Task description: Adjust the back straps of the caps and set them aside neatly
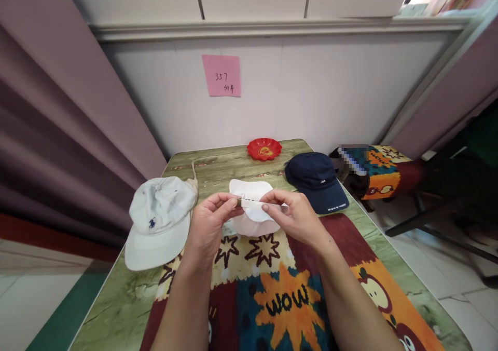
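A white cap [254, 225] sits between my hands near the middle of the table. Across it runs its white strap [252, 203], stretched level, with a few small dark marks along its upper edge. My left hand [215, 213] pinches the strap's left end between thumb and fingers. At the strap's right part, my right hand [293, 213] has its thumb and fingers closed on it. To the left lies a pale grey cap [161, 211] with a small dark blue emblem, its brim toward me. A navy cap [315, 177] rests at the right, brim pointing to the front right.
A red scalloped dish [264, 149] stands at the table's far edge. A colourful patterned cloth [272, 273] covers the near part of the wood-look table [218, 159]. Behind is a wall with a pink note [221, 76]; a purple curtain [78, 81] hangs left.
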`<state>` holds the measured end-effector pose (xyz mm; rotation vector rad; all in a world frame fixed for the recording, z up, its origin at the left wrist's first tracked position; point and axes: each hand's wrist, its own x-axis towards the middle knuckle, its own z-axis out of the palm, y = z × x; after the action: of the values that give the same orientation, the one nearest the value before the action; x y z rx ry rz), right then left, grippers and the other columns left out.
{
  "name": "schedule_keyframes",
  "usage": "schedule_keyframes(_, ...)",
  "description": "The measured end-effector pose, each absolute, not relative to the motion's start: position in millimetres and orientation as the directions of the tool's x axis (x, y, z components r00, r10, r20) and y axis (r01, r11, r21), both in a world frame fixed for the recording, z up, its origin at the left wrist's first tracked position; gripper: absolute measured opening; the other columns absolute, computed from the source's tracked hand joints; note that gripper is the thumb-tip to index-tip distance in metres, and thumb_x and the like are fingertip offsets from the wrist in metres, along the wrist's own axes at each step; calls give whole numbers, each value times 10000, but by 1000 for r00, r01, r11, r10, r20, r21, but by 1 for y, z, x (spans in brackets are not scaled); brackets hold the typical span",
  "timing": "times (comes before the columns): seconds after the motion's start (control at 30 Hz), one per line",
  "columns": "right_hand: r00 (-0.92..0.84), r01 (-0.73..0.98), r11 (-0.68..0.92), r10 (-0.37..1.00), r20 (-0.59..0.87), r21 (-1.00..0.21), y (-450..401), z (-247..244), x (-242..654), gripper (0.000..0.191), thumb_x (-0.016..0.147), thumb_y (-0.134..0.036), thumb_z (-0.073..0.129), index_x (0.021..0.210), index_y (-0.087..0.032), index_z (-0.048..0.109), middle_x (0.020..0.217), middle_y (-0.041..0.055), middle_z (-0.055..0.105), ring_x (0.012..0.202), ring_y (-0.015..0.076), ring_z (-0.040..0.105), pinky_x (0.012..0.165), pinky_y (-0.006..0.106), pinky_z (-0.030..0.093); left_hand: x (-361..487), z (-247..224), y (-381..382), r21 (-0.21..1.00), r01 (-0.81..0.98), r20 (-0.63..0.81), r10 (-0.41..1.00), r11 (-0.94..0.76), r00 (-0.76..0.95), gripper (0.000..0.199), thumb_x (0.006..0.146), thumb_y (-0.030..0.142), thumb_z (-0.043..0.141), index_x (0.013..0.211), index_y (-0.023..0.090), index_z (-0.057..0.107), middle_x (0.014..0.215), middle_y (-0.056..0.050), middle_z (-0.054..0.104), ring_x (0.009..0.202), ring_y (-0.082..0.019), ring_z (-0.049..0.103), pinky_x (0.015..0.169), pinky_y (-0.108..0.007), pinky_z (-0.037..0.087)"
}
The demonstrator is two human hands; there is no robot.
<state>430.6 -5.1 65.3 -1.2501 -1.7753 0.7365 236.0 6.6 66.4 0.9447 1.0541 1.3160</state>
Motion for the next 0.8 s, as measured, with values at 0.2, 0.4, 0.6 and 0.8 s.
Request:
schedule_keyframes(0.2,-109,467,316,947,301,-826,-2,64,429,144,846,-236,596,814,-204,733,740,-12,704,615,121,561,542,210,368,238,66,7,961,-266,-82,997,78,-3,253,609,290,867,732,128,716,760,-33,704,694,-157,663,721,-302,571)
schedule_keyframes(0.4,-86,477,308,948,305,-823,-2,63,427,127,835,-238,605,776,-201,712,692,-22,676,575,111,529,530,218,346,241,62,7,960,-264,-80,996,88,43,258,625,302,864,752,127,724,787,-51,721,724,-173,679,727,-311,580)
schedule_keyframes(0.6,-97,486,326,942,321,-811,-3,62,422,123,844,-234,605,774,-206,703,677,-19,688,601,125,566,606,228,397,245,58,7,960,-261,-81,994,97,69,247,643,303,859,766,133,727,827,-60,738,719,-162,677,727,-297,577)
schedule_keyframes(0.8,-104,488,348,934,342,-801,-2,59,417,121,847,-232,609,773,-212,703,700,-17,708,613,128,582,617,229,407,249,56,5,958,-265,-93,992,113,86,232,639,292,857,751,139,724,827,-50,747,672,-141,671,721,-280,567)
